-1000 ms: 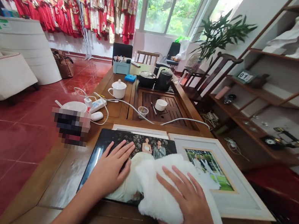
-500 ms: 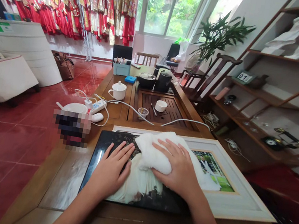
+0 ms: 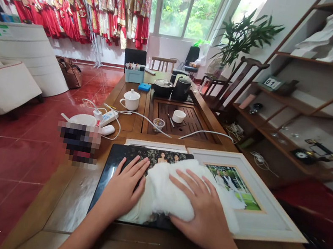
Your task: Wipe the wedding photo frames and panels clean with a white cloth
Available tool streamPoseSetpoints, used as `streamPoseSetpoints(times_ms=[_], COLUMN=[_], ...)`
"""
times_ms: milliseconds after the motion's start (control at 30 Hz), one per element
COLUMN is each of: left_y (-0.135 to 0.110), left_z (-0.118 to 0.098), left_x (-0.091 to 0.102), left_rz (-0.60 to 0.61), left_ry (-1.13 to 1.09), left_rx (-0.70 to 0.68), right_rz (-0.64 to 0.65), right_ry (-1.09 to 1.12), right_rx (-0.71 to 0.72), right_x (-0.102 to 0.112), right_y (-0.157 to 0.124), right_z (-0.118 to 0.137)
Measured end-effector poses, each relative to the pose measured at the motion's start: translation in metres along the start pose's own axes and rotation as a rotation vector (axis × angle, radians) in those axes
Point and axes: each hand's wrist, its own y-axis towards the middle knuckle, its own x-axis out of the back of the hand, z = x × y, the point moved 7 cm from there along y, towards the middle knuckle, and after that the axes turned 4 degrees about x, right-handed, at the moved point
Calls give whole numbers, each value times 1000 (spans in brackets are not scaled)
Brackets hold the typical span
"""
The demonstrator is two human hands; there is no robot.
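Observation:
A glossy black-edged photo panel (image 3: pixel 111 170) with a wedding picture lies flat on the wooden table (image 3: pixel 76 198) in front of me. My left hand (image 3: pixel 124 188) rests flat on its left half, fingers stretched out. My right hand (image 3: pixel 203 210) presses a fluffy white cloth (image 3: pixel 167 191) onto the panel's middle and right part, fingers spread over the cloth. The cloth hides much of the picture.
A white-framed photo (image 3: pixel 254 208) lies just right of the panel, another white frame (image 3: pixel 155 144) behind it. Farther back stand a tea tray (image 3: pixel 182 123), white teapot (image 3: pixel 131 99), kettle (image 3: pixel 182 87), power strip (image 3: pixel 108 116) and cables. Shelves (image 3: pixel 301 105) run along the right.
My right hand pushed the cloth up to the panel's top edge, then drew it back toward me to the middle. My left hand has stayed put.

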Motion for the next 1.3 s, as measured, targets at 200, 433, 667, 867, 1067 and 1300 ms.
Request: streamPoseSetpoints(times_ms=[200, 433, 667, 867, 1067, 1300], left_y=[-1, -1, -1, 0, -1, 1], left_z=[0, -1, 0, 1, 0, 2], left_x=[0, 2, -1, -2, -1, 0], left_rz=[-21, -44, -17, -23, -36, -12], left_ry=[9, 22, 18, 21, 16, 6], left_rx=[3, -1, 9, 20, 9, -1], right_rz=[-48, -40, -35, -27, -20, -43], right_ry=[15, 7, -19, 3, 21, -19], right_rx=[-27, -8, 6, -7, -22, 2], right_x=[-8, -4, 5, 0, -2, 1], right_y=[41, 20, -19, 4, 33, 5], right_z=[-24, -14, 3, -6, -14, 2])
